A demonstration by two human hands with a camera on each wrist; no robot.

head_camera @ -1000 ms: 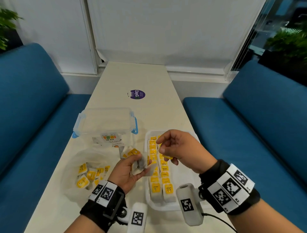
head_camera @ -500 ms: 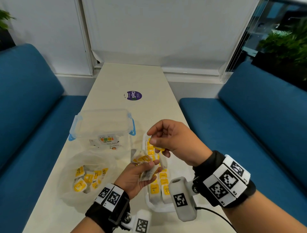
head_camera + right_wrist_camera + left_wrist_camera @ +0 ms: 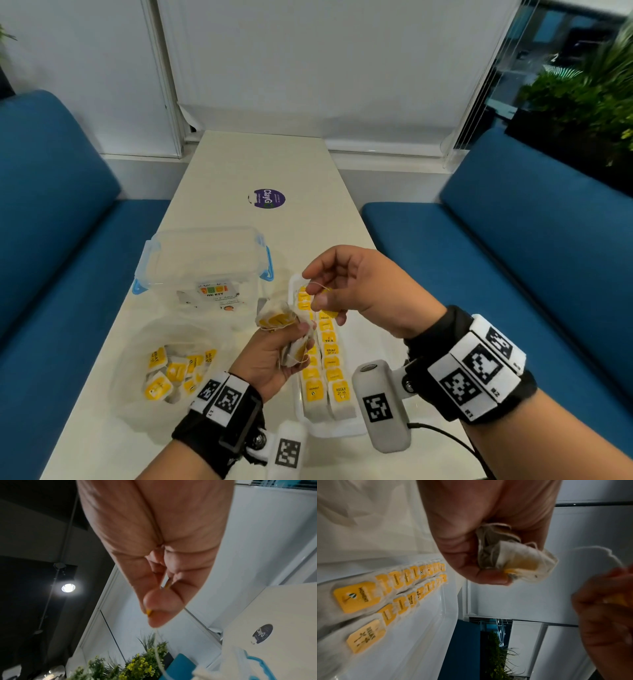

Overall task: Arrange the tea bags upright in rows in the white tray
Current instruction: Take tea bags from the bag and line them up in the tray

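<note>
The right hand (image 3: 356, 291) hovers over the far end of the white tray (image 3: 346, 430), thumb and forefinger pinching a yellow tag (image 3: 329, 312) with a thin string (image 3: 317, 286) looping from the pinch. The right wrist view confirms it: a sliver of yellow shows at the fingertips (image 3: 155, 615). Whether a bag hangs below that tag, hidden by the palm, cannot be told.

The left hand (image 3: 270, 356) sits at about eight o'clock from the right, just left of the tray, clenched on a crumpled bunch of tea bags (image 3: 286, 329); the left wrist view shows them wadded in the fist (image 3: 513, 555).

Two rows of tea bags (image 3: 325, 370) already stand in the tray, running from six o'clock toward twelve, tags up. The bare part of the tray lies right of these rows, toward three o'clock, largely under the right wrist.

The relation that matters, by judgement: the string appears to run from the pinch down toward seven o'clock into the left hand's bunch, so the tag looks tethered there. The right hand is the nearer one to the tray. The bag probably has to be drawn free of the bunch and hang plumb under the tag before it drops into a row.

A clear lidded box (image 3: 205, 260) stands at eleven o'clock, a plastic bag (image 3: 137, 404) of loose tea bags (image 3: 168, 373) at nine.
</note>
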